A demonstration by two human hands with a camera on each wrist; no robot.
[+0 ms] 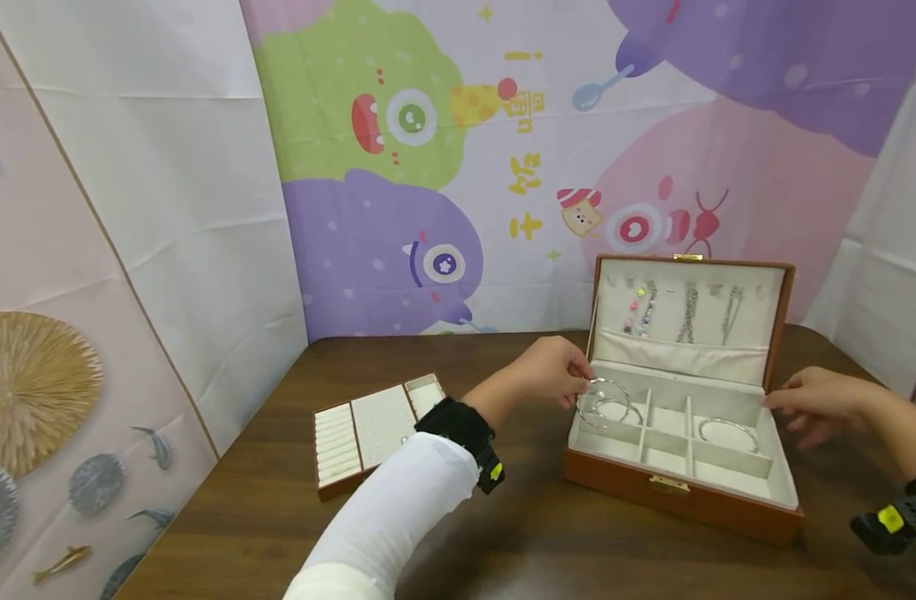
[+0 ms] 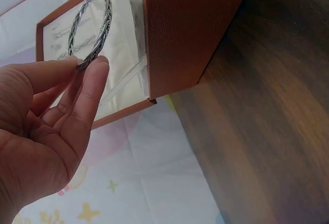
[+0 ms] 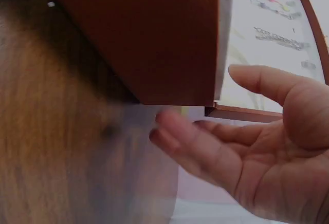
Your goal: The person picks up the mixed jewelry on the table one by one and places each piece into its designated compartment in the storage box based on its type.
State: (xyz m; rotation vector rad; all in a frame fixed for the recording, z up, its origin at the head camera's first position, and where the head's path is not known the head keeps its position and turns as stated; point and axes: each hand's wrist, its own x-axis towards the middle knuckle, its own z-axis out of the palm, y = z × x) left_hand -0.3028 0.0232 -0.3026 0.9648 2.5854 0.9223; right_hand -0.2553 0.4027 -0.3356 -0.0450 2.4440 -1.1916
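Note:
My left hand (image 1: 553, 371) pinches a silver bangle (image 2: 107, 22) between thumb and fingertips, over the back left compartment of a brown jewelry box (image 1: 608, 475). In the left wrist view the bangle has a twisted, braided look and stands upright from the fingertips. Another silver ring shape shows behind it in that compartment. A second bangle (image 1: 737, 423) lies in the back right compartment. At the box's right side is my right hand (image 1: 825, 402), thumb close to the rim, fingers extended and holding nothing in the right wrist view.
The raised box lid (image 1: 783, 325) carries several necklaces (image 1: 687, 312) above a fabric pocket. Left of the box, a jewelry tray (image 1: 382, 421) with ring rolls lies on the wooden table (image 1: 533, 533), partly behind my left forearm. A cartoon-printed cloth (image 1: 397, 250) hangs behind.

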